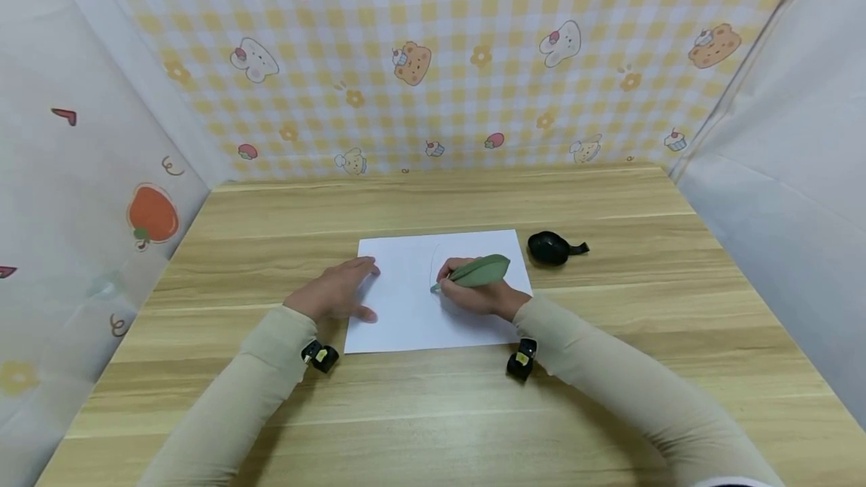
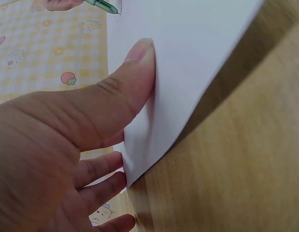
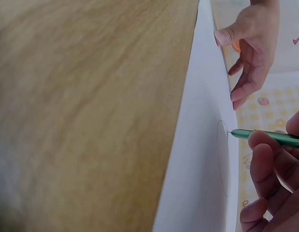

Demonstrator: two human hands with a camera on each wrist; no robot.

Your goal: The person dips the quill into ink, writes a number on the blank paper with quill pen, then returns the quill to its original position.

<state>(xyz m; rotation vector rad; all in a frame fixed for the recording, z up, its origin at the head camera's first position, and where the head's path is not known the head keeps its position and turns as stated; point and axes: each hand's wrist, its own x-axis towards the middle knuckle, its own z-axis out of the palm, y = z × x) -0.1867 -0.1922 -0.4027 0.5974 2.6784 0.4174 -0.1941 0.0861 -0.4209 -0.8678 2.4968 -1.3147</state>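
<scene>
A white sheet of paper lies on the table. My right hand grips a green pen with a broad leaf-shaped top, its tip at the paper. In the right wrist view, a thin curved line runs from near the tip of the pen. My left hand rests at the paper's left edge, fingers spread and thumb on the sheet. The left wrist view shows that thumb against the paper, its near corner slightly lifted.
To the right of the paper lies a black rounded object with a short stem-like end. The wood-grain table stretches around the sheet. A yellow checked cloth hangs behind, and pale sheets stand at both sides.
</scene>
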